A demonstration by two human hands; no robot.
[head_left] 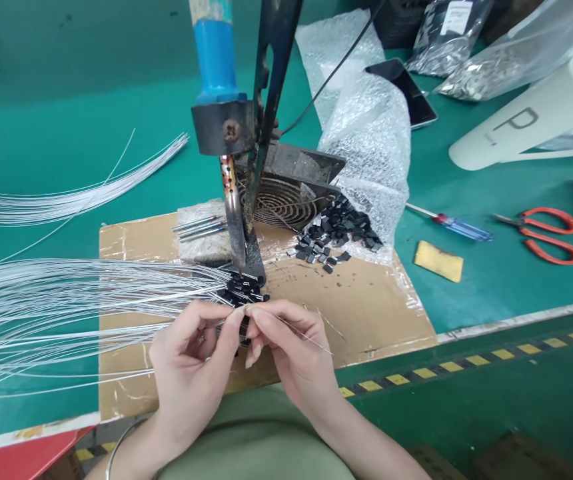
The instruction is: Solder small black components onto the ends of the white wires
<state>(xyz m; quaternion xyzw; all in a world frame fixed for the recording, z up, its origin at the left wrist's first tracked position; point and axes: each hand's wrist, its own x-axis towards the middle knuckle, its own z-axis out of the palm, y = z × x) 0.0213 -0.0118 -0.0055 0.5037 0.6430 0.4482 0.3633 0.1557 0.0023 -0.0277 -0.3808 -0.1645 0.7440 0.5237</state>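
My left hand (201, 360) is closed in a pinch at the front of the cardboard, its fingertips meeting those of my right hand; what it grips is hidden. My right hand (296, 353) is closed too, with a thin solder wire (311, 339) trailing from its fingers to the right. Just beyond the fingertips lie small black connector pieces (241, 287) on the ends of many white wires (66, 283) that run off to the left. Above them a blue-handled soldering iron (215, 60) hangs tip down in a black stand (272, 60).
A round-grilled fan (286, 200) stands behind the iron. Loose black parts (339, 230) are heaped beside bubble wrap (366, 147). To the right lie a screwdriver (461, 227), a yellow sponge (439, 261), orange-handled scissors (549, 233) and a white cup (521, 120). Another wire bundle (81, 197) lies left.
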